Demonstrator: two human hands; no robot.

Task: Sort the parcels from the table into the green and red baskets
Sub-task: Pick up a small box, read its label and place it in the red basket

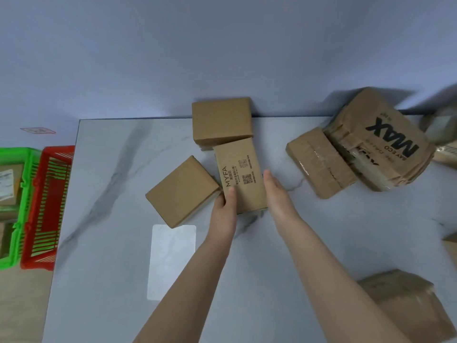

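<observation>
While the head camera looked down over the marble-patterned table (pixel 111 194), both bare forearms reached forward to a brown carton printed MYFA, the MYFA parcel (pixel 238 174), which sat near the middle of the tabletop. The left hand (pixel 226 201) gripped its near left corner, thumb laid on the printed top face and the other fingers tucked out of sight at the edge. The right hand (pixel 272 191) lay along the carton's right side with its fingers straight and together, pressed flat against the cardboard rather than curled round it.

A plain square parcel (pixel 181 191) lay just to the left, its corner touching the MYFA parcel beside the left hand. A second plain parcel (pixel 221 121) stood at the table's far edge, and the far end of the MYFA parcel met its near side. Further right, a taped parcel (pixel 319 162) leaned against a larger crumpled MAX parcel (pixel 378 137). Another wrinkled brown parcel (pixel 408 300) sat at the near right, partly behind the right forearm. A pale rectangular patch (pixel 171 261) showed on the tabletop near the left forearm.

Off the table's left edge stood the red basket (pixel 39 206), and just beyond it the green basket (pixel 24 157), which held labelled cartons (pixel 7 181). What the red basket held could not be made out.
</observation>
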